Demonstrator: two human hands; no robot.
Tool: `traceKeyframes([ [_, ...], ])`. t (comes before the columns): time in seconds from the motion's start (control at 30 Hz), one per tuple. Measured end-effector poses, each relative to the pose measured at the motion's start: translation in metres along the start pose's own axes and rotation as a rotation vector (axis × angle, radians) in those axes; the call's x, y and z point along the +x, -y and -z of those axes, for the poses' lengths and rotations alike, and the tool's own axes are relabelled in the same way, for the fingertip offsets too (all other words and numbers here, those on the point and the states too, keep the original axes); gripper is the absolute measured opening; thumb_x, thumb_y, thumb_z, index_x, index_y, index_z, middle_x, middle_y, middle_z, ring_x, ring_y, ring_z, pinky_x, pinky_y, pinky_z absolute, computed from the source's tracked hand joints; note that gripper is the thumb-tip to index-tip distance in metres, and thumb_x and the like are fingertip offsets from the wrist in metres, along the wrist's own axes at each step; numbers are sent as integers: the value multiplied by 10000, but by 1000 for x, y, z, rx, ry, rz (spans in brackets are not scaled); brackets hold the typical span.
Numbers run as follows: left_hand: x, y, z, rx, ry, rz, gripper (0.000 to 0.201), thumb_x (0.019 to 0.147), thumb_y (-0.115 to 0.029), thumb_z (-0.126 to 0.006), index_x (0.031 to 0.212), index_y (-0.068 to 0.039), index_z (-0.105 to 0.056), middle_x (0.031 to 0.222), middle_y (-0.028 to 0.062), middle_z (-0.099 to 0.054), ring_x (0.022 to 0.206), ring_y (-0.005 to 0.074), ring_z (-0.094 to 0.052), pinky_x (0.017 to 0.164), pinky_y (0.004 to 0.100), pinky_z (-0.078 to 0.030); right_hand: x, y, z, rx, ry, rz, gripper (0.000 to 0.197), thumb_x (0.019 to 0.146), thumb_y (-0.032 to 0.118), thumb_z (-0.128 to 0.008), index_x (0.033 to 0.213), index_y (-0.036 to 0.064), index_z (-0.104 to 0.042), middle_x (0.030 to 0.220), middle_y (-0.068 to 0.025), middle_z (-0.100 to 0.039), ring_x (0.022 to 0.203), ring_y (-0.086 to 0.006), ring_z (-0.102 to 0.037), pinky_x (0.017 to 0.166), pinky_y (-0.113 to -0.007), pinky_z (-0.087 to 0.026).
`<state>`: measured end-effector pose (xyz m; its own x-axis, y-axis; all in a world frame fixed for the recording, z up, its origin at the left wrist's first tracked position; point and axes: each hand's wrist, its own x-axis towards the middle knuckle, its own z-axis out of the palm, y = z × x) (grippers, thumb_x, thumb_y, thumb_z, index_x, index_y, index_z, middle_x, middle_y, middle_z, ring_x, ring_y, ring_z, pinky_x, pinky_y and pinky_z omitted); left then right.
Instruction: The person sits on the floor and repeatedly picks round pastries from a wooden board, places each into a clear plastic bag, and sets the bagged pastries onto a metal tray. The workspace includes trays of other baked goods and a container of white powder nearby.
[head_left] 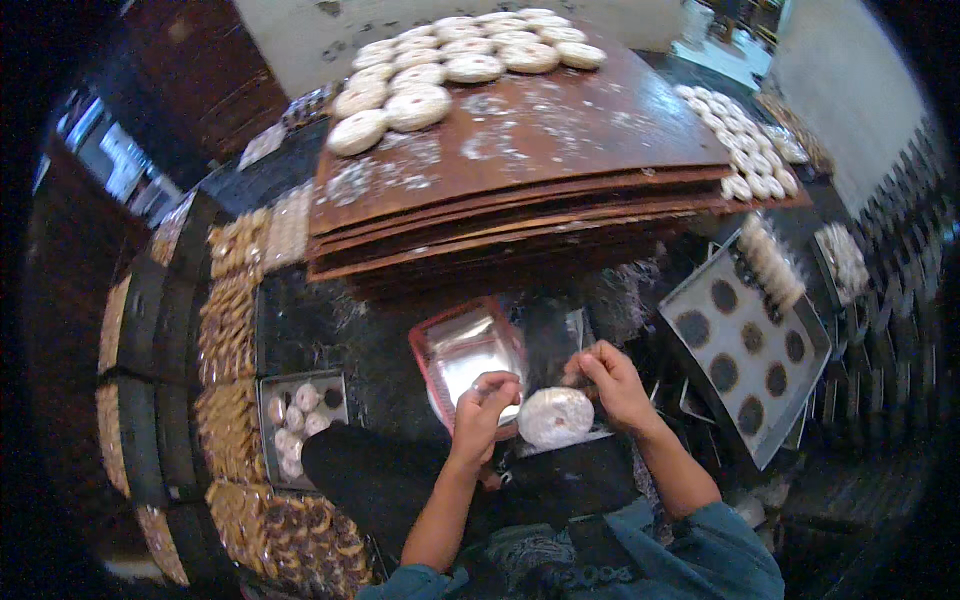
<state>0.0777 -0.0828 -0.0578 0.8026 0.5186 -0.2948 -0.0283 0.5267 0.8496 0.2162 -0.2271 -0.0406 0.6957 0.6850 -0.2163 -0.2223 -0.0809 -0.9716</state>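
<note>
Over my lap sits a round white-dusted bun (556, 417) with a dimple in its middle, inside a clear plastic bag (565, 446). My left hand (482, 418), to the left of the bun, is closed in a pinch at the bag's upper edge. On the other side my right hand (612, 388) pinches the bag too, thumb against forefinger. The thin film between the hands is hard to make out. Just beyond my left hand lies a red-rimmed basket (428, 362) with shiny clear plastic in it.
Ahead, stacked brown boards (600, 120) carry rows of dusted buns (470, 68). A metal tray (715, 340) with dark round marks and a brush (772, 262) lies right. At left stand a small tray of buns (300, 420) and packed baked goods (228, 340).
</note>
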Motion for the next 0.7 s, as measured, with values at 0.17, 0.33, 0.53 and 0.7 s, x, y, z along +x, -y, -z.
traceKeyframes([
  [0.17,19,36,-26,181,-39,-126,99,847,-27,-558,946,-24,-561,818,27,-575,754,88,-533,685,214,-435,-12,-49,35,192,-160,40,119,912,157,-499,904,39,-510,699,-10,-508,633,-70,-474,544,-220,-384],
  [0.33,30,43,-20,631,-3,-253,152,844,-6,-531,994,-30,-538,828,34,-522,760,82,-491,702,197,-412,-13,-58,39,71,-365,149,65,866,73,-530,899,17,-539,654,12,-505,563,-56,-445,526,-202,-365],
  [0.53,26,40,-40,428,1,-175,252,823,-22,-589,1065,-42,-521,950,45,-509,819,79,-500,710,190,-410,-18,-55,51,21,-216,8,122,805,83,-640,894,2,-620,819,-31,-623,738,-77,-566,653,-206,-460],
  [0.7,18,30,-48,100,-49,32,191,805,-35,-627,986,2,-579,1101,84,-480,899,114,-519,737,235,-436,-24,-46,43,362,-231,-44,202,807,112,-653,987,22,-636,847,-44,-622,790,-104,-565,720,-248,-453],
])
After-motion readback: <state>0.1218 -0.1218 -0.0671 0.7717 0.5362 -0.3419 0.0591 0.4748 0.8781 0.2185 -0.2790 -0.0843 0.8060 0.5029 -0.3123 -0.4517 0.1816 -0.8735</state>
